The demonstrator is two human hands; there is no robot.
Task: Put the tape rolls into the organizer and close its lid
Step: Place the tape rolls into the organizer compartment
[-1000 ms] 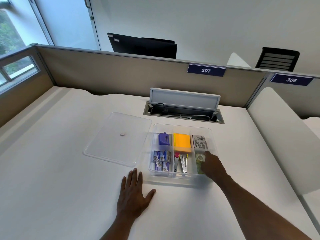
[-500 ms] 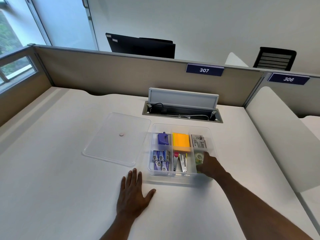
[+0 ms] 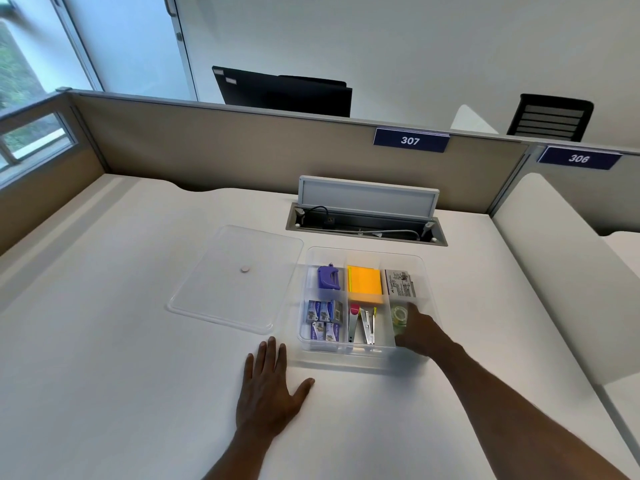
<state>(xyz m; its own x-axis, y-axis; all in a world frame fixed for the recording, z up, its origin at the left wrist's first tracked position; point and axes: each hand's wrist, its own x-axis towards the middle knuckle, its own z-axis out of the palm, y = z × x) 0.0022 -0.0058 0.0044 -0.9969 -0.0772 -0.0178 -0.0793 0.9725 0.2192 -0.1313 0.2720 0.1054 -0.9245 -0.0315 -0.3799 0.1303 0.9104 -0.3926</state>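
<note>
Office desk: right hand down in organizer near-right compartment on tape roll, grip probably loosening, can't tell; left hand flat, empty, bracing; lid off beyond it

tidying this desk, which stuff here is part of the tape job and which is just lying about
Part of the job:
tape roll, under the right hand
clear organizer
lid, off, lying left of the organizer

Just lying about:
orange sticky notes
purple punch
staple boxes
staple removers
cable hatch
</note>
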